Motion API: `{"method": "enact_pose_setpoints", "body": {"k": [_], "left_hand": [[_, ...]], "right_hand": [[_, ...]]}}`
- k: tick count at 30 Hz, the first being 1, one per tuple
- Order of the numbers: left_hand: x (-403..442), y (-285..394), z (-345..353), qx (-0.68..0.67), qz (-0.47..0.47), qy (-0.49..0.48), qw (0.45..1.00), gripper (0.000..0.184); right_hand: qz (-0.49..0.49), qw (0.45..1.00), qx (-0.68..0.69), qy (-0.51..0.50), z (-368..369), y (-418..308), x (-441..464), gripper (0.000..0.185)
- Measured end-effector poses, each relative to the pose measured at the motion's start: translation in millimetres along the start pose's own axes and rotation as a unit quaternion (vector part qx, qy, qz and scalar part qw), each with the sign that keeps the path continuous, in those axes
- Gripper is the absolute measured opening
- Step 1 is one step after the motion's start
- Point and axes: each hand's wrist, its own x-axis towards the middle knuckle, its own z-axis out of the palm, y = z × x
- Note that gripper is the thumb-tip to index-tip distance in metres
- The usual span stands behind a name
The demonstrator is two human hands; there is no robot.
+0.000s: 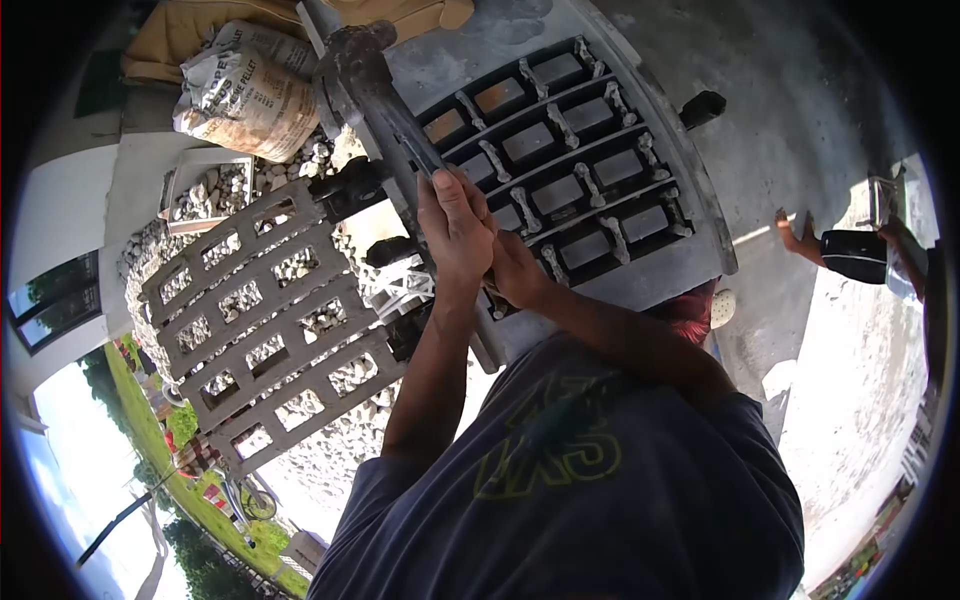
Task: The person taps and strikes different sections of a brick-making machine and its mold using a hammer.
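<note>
**Head view, facing steeply down**

From my remote post I'm looking out from the wearer's head, forward and down over the shirt (560, 480). The wide lens is curving the surroundings, sitting fairly close above the black grid (574, 152) and taking in the table's (655, 280) right edge; its near edge is running beside the shirt.

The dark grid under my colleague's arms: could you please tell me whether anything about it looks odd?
Two cells in the far row of the dark grid show orange-brown, rust-like patches, while others look grey. Lumpy, pale crust coats its short dividers, possibly dried residue. I cannot see any clear break.
</note>
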Motion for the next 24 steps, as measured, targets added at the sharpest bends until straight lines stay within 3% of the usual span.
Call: {"method": "enact_pose_setpoints", "body": {"k": [3,4,5,6,10,12,13,15,16,18,20,21,22,24], "left_hand": [[3,-22,3,0.082,0.012,0.012,0.996,0.044],[9,-45,-1,0.08,0.017,0.011,0.997,0.044],[16,-76,-9,0.113,-0.099,-0.015,0.989,0.044],[18,-82,-9,0.144,-0.216,-0.04,0.965,0.044],[10,-50,2,0.077,-0.216,-0.004,0.973,0.047],[19,-17,16,0.039,-0.087,-0.039,0.995,0.049],[26,0,23,0.038,-0.085,-0.035,0.995,0.049],[33,21,36,0.052,0.022,-0.068,0.996,0.049],[38,21,41,0.051,0.023,-0.067,0.996,0.049],[47,15,53,0.039,0.043,-0.088,0.994,0.05],[56,-38,56,0.038,0.017,-0.095,0.995,0.051],[61,-77,55,0.08,-0.098,-0.111,0.986,0.051],[60,-99,52,0.121,-0.213,-0.124,0.962,0.051],[46,-94,49,0.11,-0.192,-0.118,0.968,0.05]], "right_hand": [[-0.084,0.996,-0.018,0.034,-6,10,7,0.048],[0.043,0.996,0.058,0.053,-23,30,5,0.051],[0.172,0.973,0.133,0.072,-32,43,2,0.055],[0.173,0.974,0.131,0.07,-26,35,-2,0.055],[0.198,0.969,0.116,0.086,-16,9,-12,0.056],[0.022,0.996,0.033,0.074,-11,-10,4,0.051],[0.024,0.997,0.032,0.07,-12,-17,14,0.051],[-0.113,0.992,-0.027,0.046,-17,-30,27,0.047],[-0.159,0.985,-0.047,0.038,-20,-37,32,0.046],[-0.124,0.989,-0.073,0.044,-32,-48,31,0.05],[-0.09,0.993,-0.041,0.058,-49,-29,28,0.051],[0.04,0.986,0.074,0.143,-52,-22,25,0.051],[0.171,0.941,0.187,0.224,-51,-18,19,0.051],[0.158,0.951,0.158,0.213,-39,-21,0,0.051]]}}
